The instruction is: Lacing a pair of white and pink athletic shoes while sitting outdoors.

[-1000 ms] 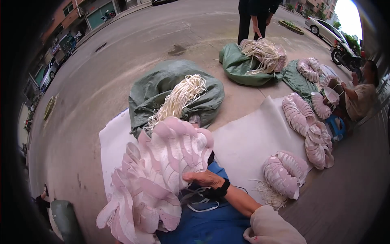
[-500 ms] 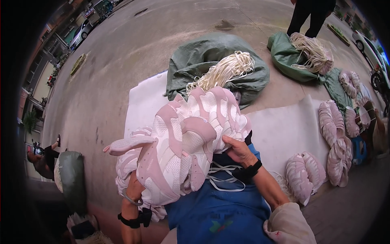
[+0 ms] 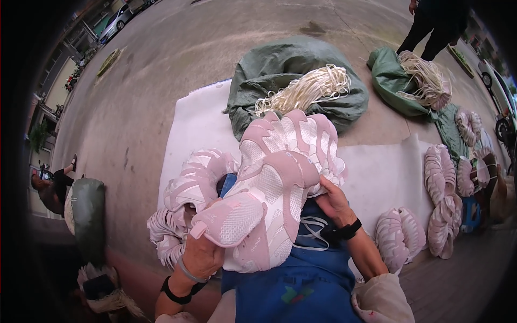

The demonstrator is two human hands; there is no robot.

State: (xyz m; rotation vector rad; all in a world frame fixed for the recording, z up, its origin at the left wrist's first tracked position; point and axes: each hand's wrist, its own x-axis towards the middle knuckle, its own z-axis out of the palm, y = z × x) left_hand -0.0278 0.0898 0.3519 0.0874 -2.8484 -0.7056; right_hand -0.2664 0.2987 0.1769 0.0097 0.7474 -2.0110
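Note:
A nested stack of pink-and-white shoe uppers [image 3: 295, 134] is held above my blue apron [image 3: 291, 288]. My left hand [image 3: 202, 257] closes round the near end of the front upper [image 3: 277, 215], beside its mesh tongue [image 3: 237, 218]. On the other side, my right hand [image 3: 335, 203] grips the stack's edge with the thumb on top. Its other fingers are partly hidden. White shoelaces [image 3: 315, 234] lie loose on my lap below the right hand. Close by on the left sits another curled bundle of uppers [image 3: 194, 180].
Ahead, a green sack [image 3: 269, 62] carries a heap of cream laces [image 3: 309, 86]. White sheeting [image 3: 186, 129] covers the ground. More bundles of uppers [image 3: 398, 237] lie to the right, near a blue stool [image 3: 470, 214]. A person [image 3: 431, 27] stands at the far right by another sack [image 3: 390, 86].
The front upper has swung down and right, its tongue now turned toward me. My left hand has come up and right, showing more of the bundle at left. My right hand keeps its grip.

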